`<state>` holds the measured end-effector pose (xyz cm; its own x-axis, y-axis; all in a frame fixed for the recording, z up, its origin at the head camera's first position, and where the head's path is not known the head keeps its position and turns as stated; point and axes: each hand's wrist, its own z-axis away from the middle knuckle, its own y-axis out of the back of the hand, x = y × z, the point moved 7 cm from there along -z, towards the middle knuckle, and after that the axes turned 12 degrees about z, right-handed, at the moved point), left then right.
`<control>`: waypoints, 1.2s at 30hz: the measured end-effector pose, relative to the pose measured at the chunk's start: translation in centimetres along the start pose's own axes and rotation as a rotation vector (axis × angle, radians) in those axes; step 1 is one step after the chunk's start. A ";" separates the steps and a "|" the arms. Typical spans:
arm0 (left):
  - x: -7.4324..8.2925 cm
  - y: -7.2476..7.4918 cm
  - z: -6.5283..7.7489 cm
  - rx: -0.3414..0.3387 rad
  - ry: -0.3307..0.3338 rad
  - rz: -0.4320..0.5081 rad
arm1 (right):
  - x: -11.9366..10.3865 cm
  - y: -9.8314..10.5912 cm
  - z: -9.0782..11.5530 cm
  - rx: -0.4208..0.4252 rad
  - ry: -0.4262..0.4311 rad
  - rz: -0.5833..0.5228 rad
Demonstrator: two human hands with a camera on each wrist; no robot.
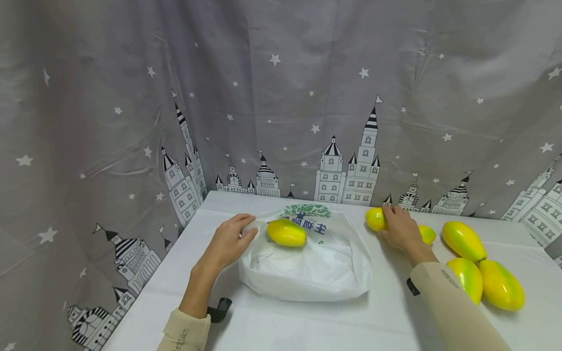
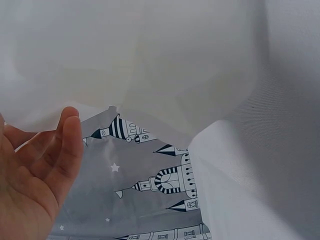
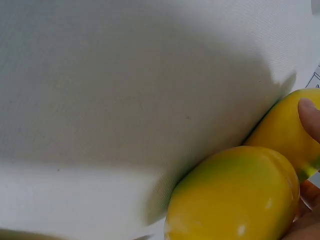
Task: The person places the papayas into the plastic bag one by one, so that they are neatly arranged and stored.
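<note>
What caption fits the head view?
Right grip on a yellow fruit, white bag nearby, castle-print curtain behind.

So there's this grey curtain point(image 1: 210, 48) behind and left of the white table point(image 1: 307, 326), covered in little white stars point(image 1: 274, 59). Black-and-white castles point(image 1: 359, 175) line its lower part, with striped roofs point(image 1: 371, 122) and tiny flags point(image 1: 379, 99) (they're lying sideways in the left wrist view, lol).

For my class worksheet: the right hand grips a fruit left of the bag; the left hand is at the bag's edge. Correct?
The side is wrong: the head view shows the right hand gripping a fruit right of the bag; the left hand is at the bag's edge.
</note>
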<state>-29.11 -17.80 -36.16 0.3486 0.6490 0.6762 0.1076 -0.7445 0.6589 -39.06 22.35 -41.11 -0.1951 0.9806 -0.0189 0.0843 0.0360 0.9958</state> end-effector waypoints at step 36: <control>0.0 0.3 0.0 -0.013 0.014 -0.011 | -1.6 0.1 0.8 0.087 -0.024 -0.179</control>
<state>-29.08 -17.99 -35.98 0.3343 0.6591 0.6737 0.0991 -0.7355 0.6703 -37.94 20.94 -41.08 -0.1912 0.9614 -0.1979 0.1348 0.2255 0.9649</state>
